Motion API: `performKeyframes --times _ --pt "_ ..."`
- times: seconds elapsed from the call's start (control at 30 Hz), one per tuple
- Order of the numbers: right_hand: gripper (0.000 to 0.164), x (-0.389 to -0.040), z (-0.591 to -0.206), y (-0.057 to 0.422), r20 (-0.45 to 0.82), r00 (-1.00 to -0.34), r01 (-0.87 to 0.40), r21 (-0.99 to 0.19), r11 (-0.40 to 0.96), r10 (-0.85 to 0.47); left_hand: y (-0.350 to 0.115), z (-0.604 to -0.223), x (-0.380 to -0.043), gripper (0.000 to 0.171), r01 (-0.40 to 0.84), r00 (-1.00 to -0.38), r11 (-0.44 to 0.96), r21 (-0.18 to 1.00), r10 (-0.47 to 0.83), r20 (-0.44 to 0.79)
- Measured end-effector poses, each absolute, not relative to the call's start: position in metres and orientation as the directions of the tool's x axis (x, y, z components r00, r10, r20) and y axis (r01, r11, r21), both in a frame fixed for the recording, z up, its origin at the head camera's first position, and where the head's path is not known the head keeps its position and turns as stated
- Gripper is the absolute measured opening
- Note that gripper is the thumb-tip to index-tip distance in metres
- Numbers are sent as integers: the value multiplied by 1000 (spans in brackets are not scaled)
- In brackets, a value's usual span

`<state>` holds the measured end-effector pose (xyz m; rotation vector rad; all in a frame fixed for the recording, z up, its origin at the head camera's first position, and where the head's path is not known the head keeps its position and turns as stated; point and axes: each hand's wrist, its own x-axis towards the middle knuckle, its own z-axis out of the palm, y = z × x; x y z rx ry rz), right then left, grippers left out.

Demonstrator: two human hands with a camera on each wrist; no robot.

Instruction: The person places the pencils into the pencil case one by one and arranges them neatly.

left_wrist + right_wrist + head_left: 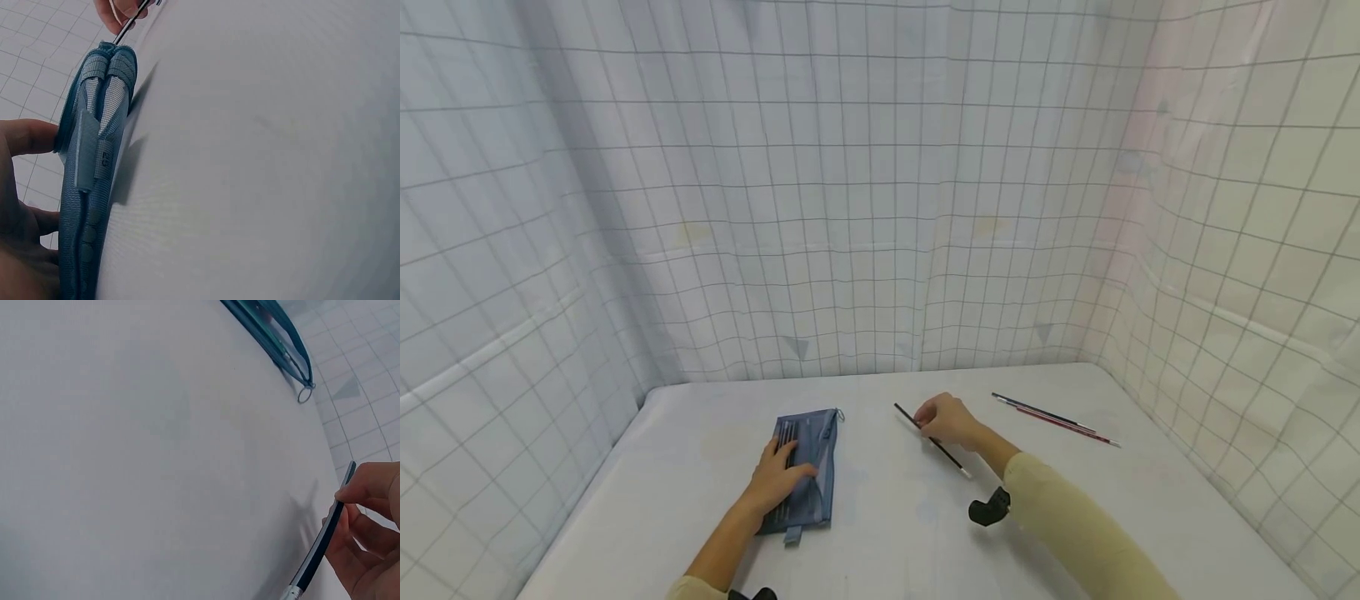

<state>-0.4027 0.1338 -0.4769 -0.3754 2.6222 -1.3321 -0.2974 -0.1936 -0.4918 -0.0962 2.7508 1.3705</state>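
My left hand rests with spread fingers on a flat blue mesh zip pouch, which lies on the left half of the table. Several thin dark sticks show along the pouch's left side, partly covered by that hand. To the right, my right hand pinches a slim black pen-like stick between thumb and fingertips. The stick slants, its pale end towards me; in the right wrist view its dark shaft runs down to a silvery part. The left wrist view shows the pouch edge-on.
Farther right, a dark slim stick and a red one lie side by side on the white table. A small ring hangs at the pouch's far corner. Grid-patterned white curtains enclose the table behind and at both sides.
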Motion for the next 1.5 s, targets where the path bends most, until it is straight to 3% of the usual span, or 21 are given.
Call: performKeyframes --times 0.27,0.6,1.5 --pt "24 -393 -474 105 -122 -953 -9 -903 429 -276 -195 -493 -298 85 -62 -998 610 790 -15 -66" --pt "24 -385 -470 67 -157 -950 64 -944 323 -269 -197 -490 -297 86 -52 -998 614 787 -6 -62" --pt "19 -369 -473 -16 -190 -966 125 -936 329 -173 -195 -489 -298 88 -68 -996 615 785 3 -89"
